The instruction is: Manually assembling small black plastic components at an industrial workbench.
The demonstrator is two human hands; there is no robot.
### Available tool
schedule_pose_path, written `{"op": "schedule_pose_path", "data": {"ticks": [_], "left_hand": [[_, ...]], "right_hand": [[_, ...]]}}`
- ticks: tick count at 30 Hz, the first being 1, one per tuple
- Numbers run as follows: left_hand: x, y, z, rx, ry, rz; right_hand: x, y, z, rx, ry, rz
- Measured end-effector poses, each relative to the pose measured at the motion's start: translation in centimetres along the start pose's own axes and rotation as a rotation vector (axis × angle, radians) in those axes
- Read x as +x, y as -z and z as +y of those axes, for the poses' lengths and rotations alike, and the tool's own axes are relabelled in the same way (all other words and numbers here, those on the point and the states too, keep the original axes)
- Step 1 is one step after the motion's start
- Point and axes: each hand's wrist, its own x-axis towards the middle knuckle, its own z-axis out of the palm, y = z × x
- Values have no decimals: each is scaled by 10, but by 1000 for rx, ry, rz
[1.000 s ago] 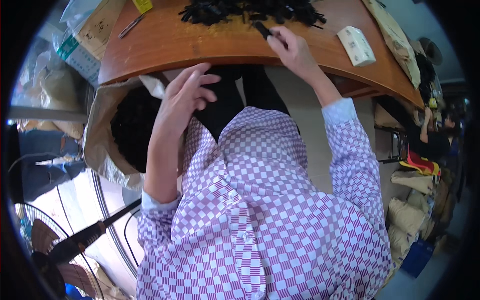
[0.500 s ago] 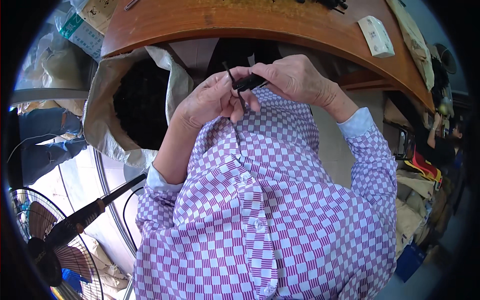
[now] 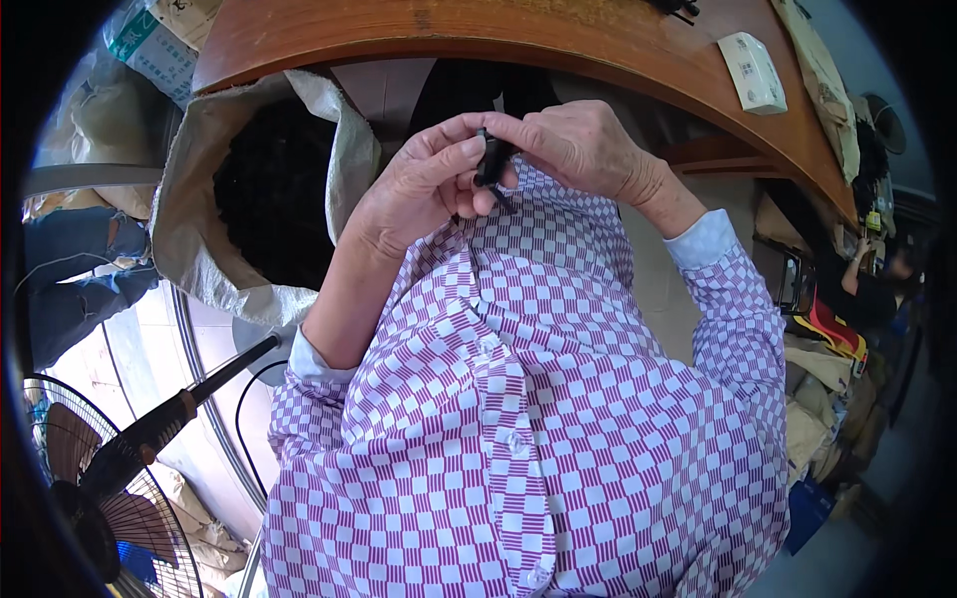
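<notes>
In front of my lap, my left hand (image 3: 424, 184) pinches a small black plastic part (image 3: 491, 164) between thumb and fingers. The part is dark and narrow, with a thin piece sticking out at its lower end; its exact kind is unclear. My right hand (image 3: 588, 149) meets it from the other side. One of its fingers reaches across and presses on the upper end, while the others are curled in. The hands partly cover the part. Beside my left forearm stands an open white woven sack (image 3: 344, 140) with a heap of black pieces (image 3: 269, 194) inside.
A wooden table (image 3: 429, 28) curves across the far side, bearing a white tissue pack (image 3: 751, 73) and black pieces at its far edge. A standing fan (image 3: 95, 498) is at lower left. Another person (image 3: 872, 274) is at far right, near stacked sacks and a blue box (image 3: 809, 513).
The black part has turned from slanting sideways to nearly upright between my fingers. My right hand has shifted slightly left, one finger now over its upper end. The whole view has shifted a little.
</notes>
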Motion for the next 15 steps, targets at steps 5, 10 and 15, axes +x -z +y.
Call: {"op": "schedule_pose_path", "data": {"ticks": [5, 10, 15], "left_hand": [[2, -14, 9, 216, -79, 198], [6, -17, 7, 603, -237, 360], [5, -19, 1, 866, -289, 384]], "right_hand": [[-2, -9, -21, 311, -474, 129], [6, -23, -42, 812, -843, 192], [10, -31, -46, 917, -862, 204]]}}
